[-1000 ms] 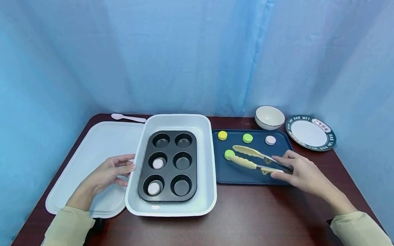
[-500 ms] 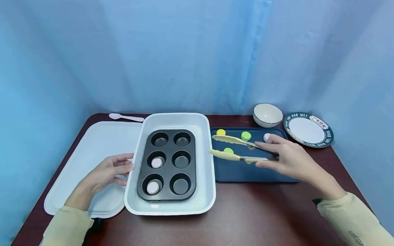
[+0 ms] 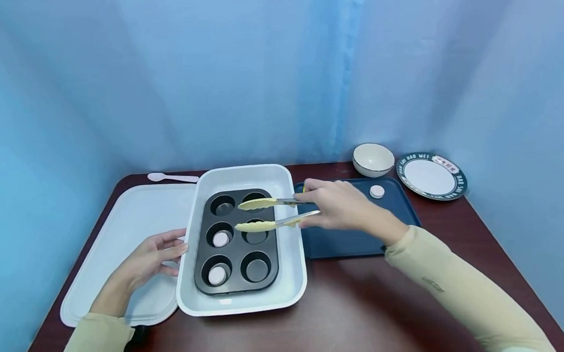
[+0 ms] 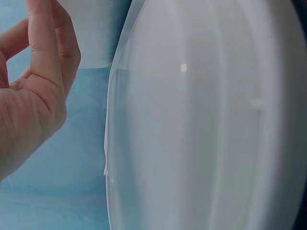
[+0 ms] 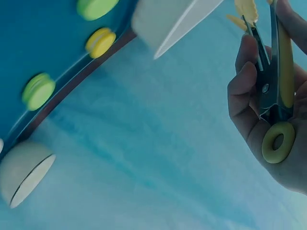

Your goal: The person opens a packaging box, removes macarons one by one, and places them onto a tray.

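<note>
My right hand (image 3: 339, 205) holds a pair of tongs (image 5: 268, 91) with cream-yellow tips over the right cups of the dark muffin pan (image 3: 238, 270). The tongs' two tips stand apart, with nothing visible between them. The pan lies in a white rectangular basin (image 3: 294, 295). Two pale pink macarons (image 3: 221, 239) sit in its left middle and left near cups. My left hand (image 3: 148, 257) touches the basin's left rim with extended fingers. On the blue tray (image 3: 354, 246), a pale macaron (image 3: 377, 192) shows; green (image 5: 39, 91) and yellow macarons (image 5: 100, 43) appear in the right wrist view.
A white lid-like board (image 3: 136, 222) lies left of the basin, with a pale spoon (image 3: 172, 178) behind it. A white bowl (image 3: 373, 159) and a green-rimmed plate (image 3: 428, 177) stand at the back right. Blue curtains (image 3: 220, 80) hang behind the table.
My right hand has carried the tongs left, from above the blue tray to above the muffin pan. My left hand keeps its place at the basin's rim. The head view has shifted slightly.
</note>
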A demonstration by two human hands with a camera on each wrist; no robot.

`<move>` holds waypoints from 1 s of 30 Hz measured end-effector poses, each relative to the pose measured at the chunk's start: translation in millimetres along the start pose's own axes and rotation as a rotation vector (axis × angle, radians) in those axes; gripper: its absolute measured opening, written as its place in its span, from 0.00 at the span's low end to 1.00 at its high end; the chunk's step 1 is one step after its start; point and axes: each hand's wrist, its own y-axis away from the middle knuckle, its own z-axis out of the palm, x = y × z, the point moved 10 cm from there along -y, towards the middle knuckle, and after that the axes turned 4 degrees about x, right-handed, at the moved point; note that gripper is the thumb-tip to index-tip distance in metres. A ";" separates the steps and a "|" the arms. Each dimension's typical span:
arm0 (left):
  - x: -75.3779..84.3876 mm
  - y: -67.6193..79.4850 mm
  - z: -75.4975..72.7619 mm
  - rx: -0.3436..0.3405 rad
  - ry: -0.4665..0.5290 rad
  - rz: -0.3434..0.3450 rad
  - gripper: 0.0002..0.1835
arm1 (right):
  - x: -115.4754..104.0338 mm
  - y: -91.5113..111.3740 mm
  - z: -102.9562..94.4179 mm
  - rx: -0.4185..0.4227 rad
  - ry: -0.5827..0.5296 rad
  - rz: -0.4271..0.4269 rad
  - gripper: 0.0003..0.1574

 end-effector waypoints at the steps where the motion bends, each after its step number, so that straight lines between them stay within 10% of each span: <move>1: -2.1 2.4 -1.9 0.005 0.005 -0.004 0.37 | -5.4 -7.8 3.9 -0.009 0.002 -0.018 0.38; 13: -1.8 -16.0 21.0 -0.045 0.047 0.006 0.36 | -15.1 -24.9 23.2 -0.082 0.034 -0.007 0.37; 30: -2.5 -4.2 -1.5 -0.002 0.052 -0.003 0.36 | -53.5 -59.8 32.0 -0.121 0.134 -0.102 0.30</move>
